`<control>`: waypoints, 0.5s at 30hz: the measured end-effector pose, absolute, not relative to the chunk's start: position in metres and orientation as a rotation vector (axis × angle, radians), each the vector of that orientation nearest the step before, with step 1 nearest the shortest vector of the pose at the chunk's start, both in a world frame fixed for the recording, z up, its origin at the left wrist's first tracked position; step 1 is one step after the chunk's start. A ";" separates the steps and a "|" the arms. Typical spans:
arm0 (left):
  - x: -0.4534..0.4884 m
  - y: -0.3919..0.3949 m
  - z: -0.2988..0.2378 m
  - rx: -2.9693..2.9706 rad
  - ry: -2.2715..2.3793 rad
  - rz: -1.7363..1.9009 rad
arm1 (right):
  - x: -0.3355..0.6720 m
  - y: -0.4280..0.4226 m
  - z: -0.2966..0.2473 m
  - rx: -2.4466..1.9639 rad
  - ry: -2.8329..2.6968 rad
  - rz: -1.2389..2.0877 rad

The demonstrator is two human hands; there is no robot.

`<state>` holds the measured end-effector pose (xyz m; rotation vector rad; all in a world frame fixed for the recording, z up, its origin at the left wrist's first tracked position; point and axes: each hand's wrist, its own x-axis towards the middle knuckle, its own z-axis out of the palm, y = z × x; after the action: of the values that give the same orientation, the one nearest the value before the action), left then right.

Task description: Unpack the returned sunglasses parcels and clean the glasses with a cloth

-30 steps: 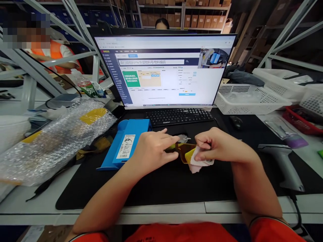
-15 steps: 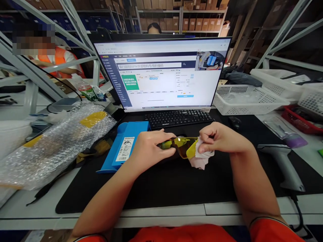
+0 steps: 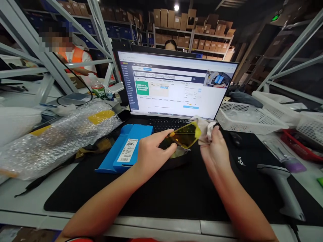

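My left hand [image 3: 157,146] pinches one end of a pair of yellow-tinted glasses [image 3: 188,136] between thumb and fingers. The glasses are held up above the black desk mat [image 3: 161,195], their lens tilted up to the right. A pale cleaning cloth [image 3: 203,131] is bunched in my right hand [image 3: 215,146], at the far edge of the lens. My right fingers are closed on the cloth, palm turned partly toward me. Left of my left hand lies a blue box [image 3: 113,148] with a white product label [image 3: 128,150].
Behind the hands stand a keyboard [image 3: 166,125] and a lit monitor [image 3: 171,89]. Bubble-wrapped goods [image 3: 63,137] lie at left. At right are a mouse [image 3: 235,138], a barcode scanner [image 3: 282,188] and white baskets [image 3: 247,124]. A co-worker in an orange vest [image 3: 78,55] is at the far left.
My right hand has turned over, fingers now upward, and the cloth has moved up to the lens's upper right. The glasses are tilted more steeply. The camera view has shifted.
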<state>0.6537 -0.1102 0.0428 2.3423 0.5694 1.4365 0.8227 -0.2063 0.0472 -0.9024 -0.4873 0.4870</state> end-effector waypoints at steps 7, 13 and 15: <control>0.656 -0.114 0.035 2.400 0.601 1.478 | 0.743 -0.216 0.026 -1.072 -0.619 0.319; 0.658 -0.125 0.032 2.504 0.560 1.533 | 0.765 -0.219 0.038 -1.100 -0.544 0.435; 0.661 -0.130 0.029 2.526 0.493 1.592 | 0.781 -0.221 0.051 -0.997 -0.427 0.574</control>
<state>0.6606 -0.1295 0.0293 2.5255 0.4929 1.5921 0.7806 -0.2213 0.0514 -0.9970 -0.4274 0.5744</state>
